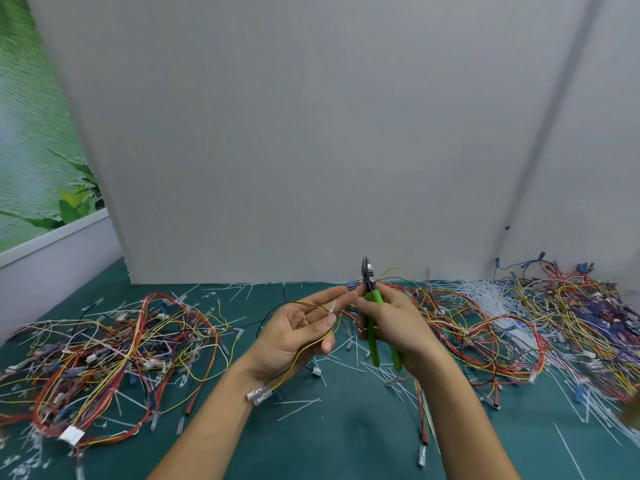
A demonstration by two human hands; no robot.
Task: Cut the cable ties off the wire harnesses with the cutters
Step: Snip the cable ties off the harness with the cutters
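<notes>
My right hand [391, 323] grips the green-handled cutters [372, 299], whose dark jaws point up and away from the wires. My left hand [304, 323] lies palm up just left of it, fingers mostly straight, with thin yellow, black and red wires of a harness [311, 344] draped across the palm. A white cable tie [332, 306] sits on those wires by my left fingertips, close to my right thumb. The harness hangs past my left wrist and ends in a clear connector [258, 394].
A tangled heap of harnesses [104, 358] lies at the left on the green mat [329, 427]. Another heap [571, 323] and a bundle of white ties [485, 299] lie at the right. Cut tie pieces litter the mat. A white panel [311, 133] stands behind.
</notes>
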